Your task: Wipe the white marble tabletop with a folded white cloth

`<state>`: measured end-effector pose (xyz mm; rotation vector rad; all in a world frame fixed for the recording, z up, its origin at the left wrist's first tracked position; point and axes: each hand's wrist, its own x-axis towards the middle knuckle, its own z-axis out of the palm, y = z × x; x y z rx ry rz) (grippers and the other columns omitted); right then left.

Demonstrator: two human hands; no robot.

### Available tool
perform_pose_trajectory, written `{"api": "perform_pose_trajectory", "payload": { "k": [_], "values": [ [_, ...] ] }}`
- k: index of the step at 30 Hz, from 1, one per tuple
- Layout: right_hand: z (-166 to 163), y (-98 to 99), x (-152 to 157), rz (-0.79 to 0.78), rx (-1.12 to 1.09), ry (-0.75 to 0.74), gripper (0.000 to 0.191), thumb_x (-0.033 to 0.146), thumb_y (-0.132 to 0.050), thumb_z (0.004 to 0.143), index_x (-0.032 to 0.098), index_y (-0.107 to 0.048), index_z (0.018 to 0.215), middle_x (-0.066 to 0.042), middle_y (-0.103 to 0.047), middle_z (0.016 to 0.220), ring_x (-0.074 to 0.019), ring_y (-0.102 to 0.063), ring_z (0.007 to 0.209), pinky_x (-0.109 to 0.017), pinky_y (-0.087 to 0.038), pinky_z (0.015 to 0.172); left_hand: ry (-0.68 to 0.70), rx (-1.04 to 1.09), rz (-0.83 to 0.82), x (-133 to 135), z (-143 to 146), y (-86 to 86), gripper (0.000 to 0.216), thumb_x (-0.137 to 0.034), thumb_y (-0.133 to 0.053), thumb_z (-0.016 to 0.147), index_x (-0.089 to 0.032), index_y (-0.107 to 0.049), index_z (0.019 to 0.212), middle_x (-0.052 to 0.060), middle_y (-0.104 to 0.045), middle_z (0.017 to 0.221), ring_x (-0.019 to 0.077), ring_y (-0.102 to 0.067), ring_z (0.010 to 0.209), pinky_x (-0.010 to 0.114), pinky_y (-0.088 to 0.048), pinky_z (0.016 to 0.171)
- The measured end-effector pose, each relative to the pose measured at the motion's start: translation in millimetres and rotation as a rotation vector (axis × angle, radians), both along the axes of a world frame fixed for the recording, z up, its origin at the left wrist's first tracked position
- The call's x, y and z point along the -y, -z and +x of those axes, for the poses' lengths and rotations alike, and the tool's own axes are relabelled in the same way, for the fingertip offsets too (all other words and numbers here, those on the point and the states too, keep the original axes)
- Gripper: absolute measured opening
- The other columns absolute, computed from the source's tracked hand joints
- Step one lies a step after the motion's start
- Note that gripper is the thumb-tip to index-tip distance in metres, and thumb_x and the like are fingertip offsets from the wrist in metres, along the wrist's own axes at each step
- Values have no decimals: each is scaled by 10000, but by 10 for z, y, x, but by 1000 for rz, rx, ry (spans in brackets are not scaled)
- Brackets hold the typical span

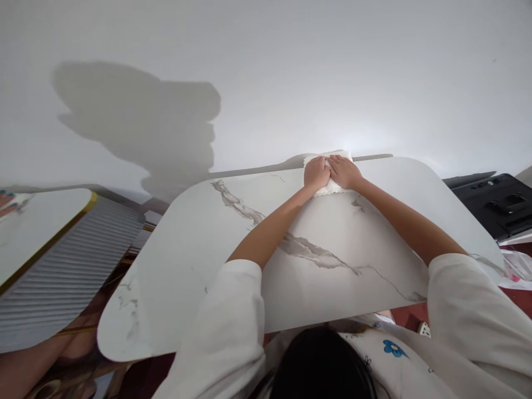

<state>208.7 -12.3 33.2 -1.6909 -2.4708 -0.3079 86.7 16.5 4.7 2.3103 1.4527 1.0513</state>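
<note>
Both my arms stretch forward across a white marble-patterned tabletop (199,249) with grey veins. My left hand (316,173) and my right hand (344,172) lie side by side, palms down, pressing on a white cloth (328,189) at the table's far edge, next to the white wall. The cloth shows above and below the hands; its middle is hidden under them. My white sleeves and dark hair fill the bottom of the view.
A second white tabletop with a gold rim (37,233) and a ribbed grey side stands at the left. A black device (499,205) sits at the right, with a plastic bag (515,269) below it. A large shadow falls on the wall.
</note>
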Motion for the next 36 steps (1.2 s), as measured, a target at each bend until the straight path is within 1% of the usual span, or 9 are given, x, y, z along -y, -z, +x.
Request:
{"api": "perform_pose_trajectory", "payload": {
  "k": [4,8,11,17,23,27,29,32,36],
  "values": [
    [178,-30,184,0,-3,53,529,262,-226,935,12,-353,1383,-165,-370,1444,-278,-298,1330,-410,-243,1049,48,-11,27,136,199,-27,408,-98,-336,806,-163,-549,1147,91,-591,1214,231,-492,1173,406,-358,1039],
    [231,-36,470,5,15,79,536,257,-226,932,-1,-337,1388,-171,-346,1456,-284,-287,1336,-421,-238,1055,95,-44,47,388,245,-29,410,-105,-329,835,-131,-519,1197,93,-558,1261,215,-459,1213,364,-324,1069],
    [215,-30,741,-1,19,76,536,261,-223,932,5,-346,1387,-166,-348,1457,-279,-285,1342,-422,-238,1062,117,-64,47,672,206,-16,419,-118,-322,854,-87,-492,1236,118,-519,1311,220,-426,1251,355,-290,1094],
    [87,-23,1380,-19,42,33,540,267,-238,926,18,-353,1391,-158,-347,1459,-263,-283,1353,-413,-231,1086,90,-58,10,1369,45,37,444,-147,-337,855,-87,-457,1279,136,-469,1364,257,-383,1292,406,-276,1102],
    [-33,11,2000,-15,36,-32,547,270,-259,916,15,-351,1392,-166,-338,1459,-262,-271,1361,-441,-234,1098,108,-12,-108,1955,-130,101,499,-172,-388,814,-140,-425,1310,114,-427,1412,259,-337,1333,435,-261,1118],
    [-60,21,2383,-12,41,-66,542,273,-267,919,23,-351,1393,-162,-335,1460,-257,-252,1369,-445,-237,1107,129,21,-214,2323,-207,83,558,-175,-415,772,-163,-403,1329,100,-398,1437,259,-305,1353,450,-238,1132],
    [-40,14,2559,-16,40,-88,538,272,-274,925,30,-340,1401,-161,-328,1463,-251,-236,1375,-438,-239,1112,147,23,-291,2506,-214,39,598,-169,-422,752,-149,-381,1348,105,-367,1457,260,-270,1371,444,-214,1143],
    [54,-10,2766,-24,37,-109,538,281,-273,937,56,-304,1425,-152,-311,1471,-247,-223,1377,-445,-256,1109,181,28,-420,2739,-167,-71,643,-178,-416,752,-151,-324,1388,90,-292,1498,244,-196,1400,419,-169,1157],
    [316,-67,2891,-43,28,-130,546,300,-274,951,111,-229,1461,-129,-282,1482,-249,-226,1374,-473,-279,1097,226,46,-547,2914,11,-247,661,-206,-394,780,-148,-250,1423,66,-202,1533,215,-93,1422,377,-101,1169]
  ]
}}
